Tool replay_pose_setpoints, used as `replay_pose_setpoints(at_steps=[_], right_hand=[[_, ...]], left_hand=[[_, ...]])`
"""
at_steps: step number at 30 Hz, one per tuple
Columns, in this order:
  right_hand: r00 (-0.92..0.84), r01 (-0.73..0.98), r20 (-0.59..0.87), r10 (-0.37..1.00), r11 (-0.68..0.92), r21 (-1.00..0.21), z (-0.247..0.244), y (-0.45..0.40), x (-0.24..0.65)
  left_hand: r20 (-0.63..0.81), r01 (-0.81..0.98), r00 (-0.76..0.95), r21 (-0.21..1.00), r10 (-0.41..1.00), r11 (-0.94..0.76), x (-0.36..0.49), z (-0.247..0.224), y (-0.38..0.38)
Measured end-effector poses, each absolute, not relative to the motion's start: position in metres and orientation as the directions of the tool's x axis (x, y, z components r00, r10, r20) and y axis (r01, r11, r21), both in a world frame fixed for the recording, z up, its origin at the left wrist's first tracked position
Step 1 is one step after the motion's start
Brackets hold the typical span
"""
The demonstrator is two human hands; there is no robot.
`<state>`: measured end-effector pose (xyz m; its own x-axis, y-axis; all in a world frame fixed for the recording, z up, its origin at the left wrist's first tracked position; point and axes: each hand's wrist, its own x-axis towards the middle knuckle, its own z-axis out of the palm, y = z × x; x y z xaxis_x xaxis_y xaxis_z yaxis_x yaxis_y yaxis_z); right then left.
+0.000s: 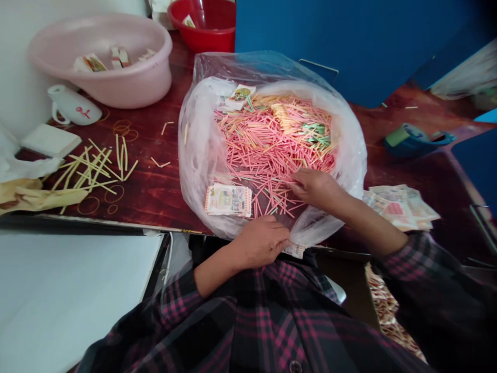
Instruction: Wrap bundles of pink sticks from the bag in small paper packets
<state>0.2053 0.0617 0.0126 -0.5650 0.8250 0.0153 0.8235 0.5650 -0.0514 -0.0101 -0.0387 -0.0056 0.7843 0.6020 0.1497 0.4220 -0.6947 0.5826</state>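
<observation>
A clear plastic bag (351,140) lies open on the table, its rim folded back around a heap of short thin sticks (264,140), mostly pink with some yellow and green. My right hand (316,189) reaches into the near right part of the heap. Its fingers are curled together among the pink sticks, and their tips are hidden. At the bag's near edge, my left hand (262,241) is closed on a small printed paper packet (295,250), which partly shows below the fingers. A stack of printed packets (229,200) rests inside the bag's near left side.
A pink basin (151,77) holding small packs and a red basin (217,39) stand at the back left. A white mug (79,106), loose yellow strips (93,168) and rubber bands lie left. Printed papers (404,207) and a blue tape dispenser (411,142) are right.
</observation>
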Motion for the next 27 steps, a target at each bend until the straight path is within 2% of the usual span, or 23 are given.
replay_pose_setpoints(at_steps=[5,9,14,19,23,27], right_hand=[[-0.488,0.873,-0.092,0.868,0.488,-0.026,0.032,0.069,0.166],[-0.420,0.906,-0.060,0.905,0.422,0.019,0.039,0.078,0.155],[-0.454,0.888,-0.007,0.891,0.453,0.080,0.021,0.083,0.155],[-0.517,0.854,-0.052,0.854,0.519,0.029,0.019,0.070,0.169],[-0.581,0.809,0.052,0.812,0.584,-0.069,0.025,0.050,0.171],[-0.514,0.858,0.015,0.858,0.514,0.000,0.018,0.026,0.158]], left_hand=[[0.131,0.427,0.779,0.604,0.613,-0.673,-0.011,-0.005,-0.038],[0.123,0.436,0.780,0.598,0.614,-0.673,-0.011,-0.006,-0.038],[0.135,0.425,0.773,0.616,0.620,-0.663,-0.011,-0.009,-0.038],[0.130,0.422,0.772,0.626,0.622,-0.655,-0.011,-0.009,-0.038],[0.128,0.437,0.756,0.631,0.642,-0.641,-0.011,-0.008,-0.041],[0.125,0.450,0.752,0.621,0.648,-0.642,-0.010,-0.007,-0.044]])
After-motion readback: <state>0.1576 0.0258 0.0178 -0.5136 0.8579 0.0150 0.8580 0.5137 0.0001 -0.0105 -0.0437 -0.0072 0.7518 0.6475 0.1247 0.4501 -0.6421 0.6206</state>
